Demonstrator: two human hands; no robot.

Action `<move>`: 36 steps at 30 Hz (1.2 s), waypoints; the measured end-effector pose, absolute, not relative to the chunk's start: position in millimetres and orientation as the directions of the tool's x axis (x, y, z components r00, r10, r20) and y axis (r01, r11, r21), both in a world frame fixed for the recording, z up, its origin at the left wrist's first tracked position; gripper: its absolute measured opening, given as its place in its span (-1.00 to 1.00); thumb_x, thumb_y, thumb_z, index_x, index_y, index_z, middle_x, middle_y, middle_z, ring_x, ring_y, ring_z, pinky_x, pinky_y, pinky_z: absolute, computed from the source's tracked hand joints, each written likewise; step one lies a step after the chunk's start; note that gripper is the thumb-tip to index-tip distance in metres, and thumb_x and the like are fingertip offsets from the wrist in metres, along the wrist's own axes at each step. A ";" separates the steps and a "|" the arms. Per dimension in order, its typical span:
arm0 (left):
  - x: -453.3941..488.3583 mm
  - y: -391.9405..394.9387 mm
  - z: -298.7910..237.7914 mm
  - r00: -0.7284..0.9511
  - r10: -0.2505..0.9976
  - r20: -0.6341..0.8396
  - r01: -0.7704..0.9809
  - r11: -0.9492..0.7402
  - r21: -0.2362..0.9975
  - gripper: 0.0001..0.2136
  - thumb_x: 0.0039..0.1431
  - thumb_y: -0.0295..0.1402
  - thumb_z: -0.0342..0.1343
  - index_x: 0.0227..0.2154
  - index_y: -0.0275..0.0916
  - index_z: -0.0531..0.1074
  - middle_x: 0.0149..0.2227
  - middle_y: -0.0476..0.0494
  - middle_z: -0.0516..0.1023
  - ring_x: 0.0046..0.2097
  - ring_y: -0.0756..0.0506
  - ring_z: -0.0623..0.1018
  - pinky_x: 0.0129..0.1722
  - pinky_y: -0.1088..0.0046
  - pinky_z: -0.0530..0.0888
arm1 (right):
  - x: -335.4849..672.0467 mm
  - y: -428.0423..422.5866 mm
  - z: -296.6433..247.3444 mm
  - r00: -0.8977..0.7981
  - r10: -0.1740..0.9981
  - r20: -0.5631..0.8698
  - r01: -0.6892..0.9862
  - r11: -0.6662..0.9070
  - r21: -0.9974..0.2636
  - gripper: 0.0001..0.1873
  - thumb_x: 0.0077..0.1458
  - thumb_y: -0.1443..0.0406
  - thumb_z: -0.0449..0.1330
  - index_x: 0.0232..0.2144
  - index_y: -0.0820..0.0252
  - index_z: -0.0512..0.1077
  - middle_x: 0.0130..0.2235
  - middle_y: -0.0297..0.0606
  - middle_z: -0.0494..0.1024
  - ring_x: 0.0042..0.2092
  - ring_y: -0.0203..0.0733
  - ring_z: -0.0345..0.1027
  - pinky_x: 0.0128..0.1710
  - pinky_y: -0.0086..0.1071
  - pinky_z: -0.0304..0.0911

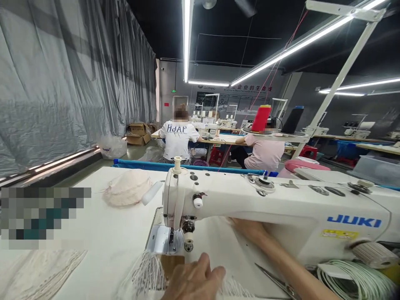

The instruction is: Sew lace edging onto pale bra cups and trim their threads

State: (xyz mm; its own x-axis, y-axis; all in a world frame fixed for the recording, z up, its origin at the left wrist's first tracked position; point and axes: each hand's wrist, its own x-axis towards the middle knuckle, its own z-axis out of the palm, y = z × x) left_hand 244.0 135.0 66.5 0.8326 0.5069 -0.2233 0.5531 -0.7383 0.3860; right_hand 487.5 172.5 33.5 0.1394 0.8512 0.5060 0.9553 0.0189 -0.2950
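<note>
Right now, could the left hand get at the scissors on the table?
Probably yes. The scissors lie just right of the left hand, with only flat white cloth between; the right forearm passes behind them.

Left hand (193, 283), near centre: cut by bottom edge; only knuckles and thumb show, grip unreadable.
Right hand (248, 228): fingers hidden behind sewing machine arm (281, 208); curled or spread not discernible.
Scissors (276, 281), near right: only blades show, handles lost at bottom edge.
Pixelated block (40, 216), near left: contents unreadable.
Fringed cloth (37, 271), near left, and cord coil (356, 283), near right: both cut by bottom edge.
Wall lettering (237, 88), far: too small to read.
</note>
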 end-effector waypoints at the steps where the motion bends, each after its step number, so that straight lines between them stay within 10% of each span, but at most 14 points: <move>1: 243.9 135.5 69.0 0.845 0.506 -0.173 0.532 -0.759 0.376 -0.55 0.03 -0.16 0.12 0.00 -0.17 0.34 -0.17 -0.26 0.37 -0.31 -0.23 0.48 -0.36 0.32 0.41 | 489.8 170.9 32.0 0.122 0.858 0.499 0.960 0.025 -0.278 -0.70 0.21 0.21 0.12 -0.03 0.17 0.33 0.00 -0.19 0.40 -0.09 -0.16 0.37 -0.13 -0.18 0.34; 9: 276.0 149.1 64.8 0.906 0.422 0.035 0.313 -0.724 0.614 -0.71 0.04 -0.35 0.10 -0.14 -0.31 0.38 -0.05 -0.33 0.34 -0.03 -0.29 0.34 0.00 0.14 0.27 | 483.4 140.0 39.0 0.032 0.826 0.562 0.981 0.081 -0.175 -0.77 0.25 0.29 -0.01 -0.25 0.22 0.43 -0.26 -0.20 0.53 -0.28 -0.16 0.43 -0.29 -0.24 0.35; 12: 293.3 150.7 61.0 0.833 0.551 -0.048 0.151 -0.144 0.978 -0.61 0.06 -0.19 0.12 -0.11 -0.33 0.32 -0.07 -0.29 0.37 -0.02 -0.23 0.37 0.01 0.19 0.29 | 467.2 107.8 48.5 -0.070 0.799 0.598 0.978 0.173 -0.116 -0.68 0.22 0.34 -0.12 -0.28 0.18 0.45 -0.33 -0.15 0.56 -0.38 -0.13 0.44 -0.43 -0.32 0.33; 14: 300.5 145.5 62.5 0.808 0.579 -0.108 -0.088 0.300 0.950 -0.50 -0.03 -0.06 0.19 -0.14 -0.35 0.30 -0.13 -0.27 0.41 -0.05 -0.20 0.42 -0.03 0.27 0.33 | 452.6 82.1 55.5 -0.182 0.775 0.605 0.961 0.270 -0.057 -0.66 0.21 0.36 -0.14 -0.26 0.14 0.43 -0.23 -0.16 0.56 -0.40 -0.22 0.45 -0.49 -0.43 0.31; 17: 302.7 133.4 67.5 0.730 0.658 -0.185 -0.268 0.524 0.808 -0.33 -0.31 -0.02 0.35 -0.17 -0.33 0.30 -0.26 -0.23 0.49 -0.16 -0.17 0.48 -0.10 0.33 0.36 | 432.8 47.9 62.0 -0.376 0.703 0.603 0.910 0.403 0.098 -0.70 0.21 0.40 -0.12 -0.23 0.12 0.40 -0.24 -0.19 0.56 -0.42 -0.25 0.44 -0.50 -0.48 0.29; 20: 299.1 126.0 70.8 0.656 0.710 -0.257 -0.261 0.533 0.804 -0.23 -0.49 0.02 0.37 -0.17 -0.30 0.30 -0.38 -0.16 0.52 -0.30 -0.13 0.50 -0.20 0.33 0.38 | 425.6 28.9 60.5 -0.354 0.745 0.565 0.904 0.428 0.002 -0.79 0.21 0.36 -0.04 -0.25 0.10 0.39 -0.22 -0.19 0.53 -0.35 -0.23 0.43 -0.43 -0.47 0.31; 26: 287.9 120.4 75.3 0.679 0.716 -0.160 -0.298 0.468 0.832 -0.36 -0.46 0.04 0.35 -0.32 -0.28 0.34 -0.41 -0.08 0.48 -0.28 -0.13 0.50 -0.25 0.36 0.39 | 431.5 36.4 50.8 0.284 0.766 0.576 0.772 0.173 -0.612 -0.73 0.14 0.14 0.09 -0.17 0.15 0.30 -0.23 -0.16 0.47 -0.33 -0.20 0.42 -0.44 -0.44 0.36; 29: 272.4 108.9 79.8 0.720 0.687 -0.094 -0.285 0.417 0.863 -0.41 -0.34 0.06 0.31 -0.31 -0.29 0.37 -0.40 -0.11 0.48 -0.28 -0.12 0.49 -0.24 0.36 0.39 | 421.7 39.3 57.1 0.293 0.795 0.531 0.728 0.174 -0.663 -0.60 0.12 0.10 0.10 -0.05 0.16 0.28 -0.11 -0.12 0.48 -0.16 -0.13 0.43 -0.32 -0.42 0.39; 36: 177.0 79.5 91.8 0.838 0.545 0.028 -0.027 -0.009 1.000 -0.62 -0.02 -0.08 0.20 -0.28 -0.31 0.48 -0.12 -0.24 0.48 -0.06 -0.18 0.44 -0.06 0.34 0.34 | 369.2 9.1 89.4 0.156 0.871 0.465 0.653 0.262 -0.711 -0.73 0.21 0.14 -0.05 -0.31 0.11 0.38 -0.46 -0.34 0.44 -0.47 -0.26 0.32 -0.52 -0.51 0.24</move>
